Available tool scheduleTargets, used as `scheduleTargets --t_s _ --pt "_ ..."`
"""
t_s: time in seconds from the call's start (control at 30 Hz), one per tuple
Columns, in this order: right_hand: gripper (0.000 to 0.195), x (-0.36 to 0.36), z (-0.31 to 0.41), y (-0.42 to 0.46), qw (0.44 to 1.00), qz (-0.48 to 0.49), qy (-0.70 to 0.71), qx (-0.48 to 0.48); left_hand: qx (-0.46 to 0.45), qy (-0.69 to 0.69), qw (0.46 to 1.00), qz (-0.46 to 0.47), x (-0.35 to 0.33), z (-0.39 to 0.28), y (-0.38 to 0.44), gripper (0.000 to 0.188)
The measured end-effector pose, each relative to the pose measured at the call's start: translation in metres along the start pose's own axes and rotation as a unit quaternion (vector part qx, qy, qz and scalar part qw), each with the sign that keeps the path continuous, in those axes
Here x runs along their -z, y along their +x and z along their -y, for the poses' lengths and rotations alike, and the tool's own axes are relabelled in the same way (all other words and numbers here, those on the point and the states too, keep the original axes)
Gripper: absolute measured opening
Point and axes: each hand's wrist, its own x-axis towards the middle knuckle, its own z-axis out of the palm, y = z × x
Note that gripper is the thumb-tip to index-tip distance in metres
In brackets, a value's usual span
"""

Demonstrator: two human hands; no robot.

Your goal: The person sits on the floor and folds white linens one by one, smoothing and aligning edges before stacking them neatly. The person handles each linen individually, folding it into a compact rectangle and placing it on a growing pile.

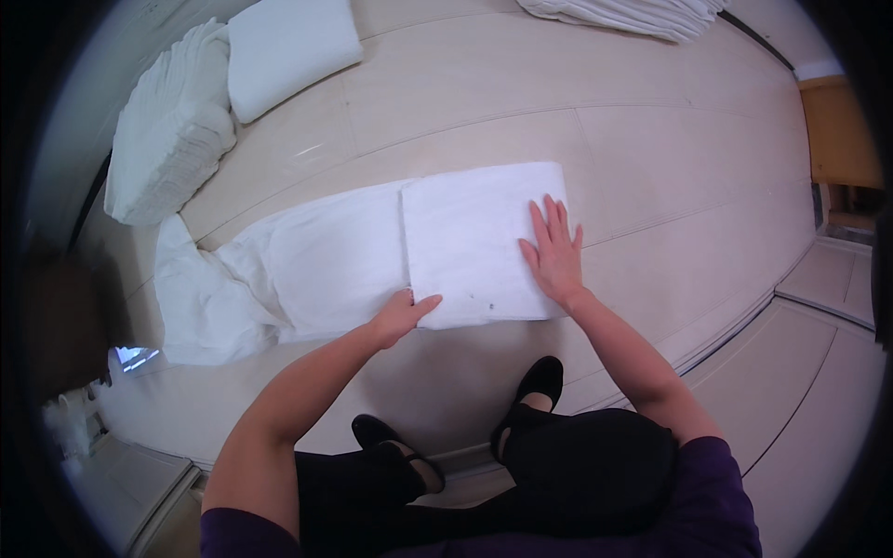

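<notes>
A long piece of white cloth [335,258] lies across the tiled floor in front of me, its right part folded over into a flat, layered rectangle. My left hand [403,314] pinches the near left corner of that folded part, thumb on top and fingers hidden beneath the edge. My right hand [556,254] rests flat, fingers spread, on the right end of the fold. Small dark spots mark the cloth near its front edge. Towards the left, the single-layer end is rumpled and creased.
A tall stack of folded white cloths [171,132] stands at the upper left, beside a flat folded white cloth [293,56]. More folded white cloths [635,14] lie at the top. A wooden piece of furniture [841,132] is at the far right. Black shoes [541,380] are just below the cloth.
</notes>
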Motion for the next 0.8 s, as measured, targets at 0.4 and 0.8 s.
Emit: scheduleTargets --t_s 0.4,0.8 --pt "0.063 -0.012 -0.070 -0.015 0.700 0.220 0.590 -0.337 -0.177 0.142 0.969 -0.098 0.091 0.016 -0.055 0.024" --pt "0.038 0.102 -0.305 0.100 0.969 -0.100 0.099 -0.204 0.044 -0.007 0.880 -0.473 0.292 0.133 -0.121 0.028"
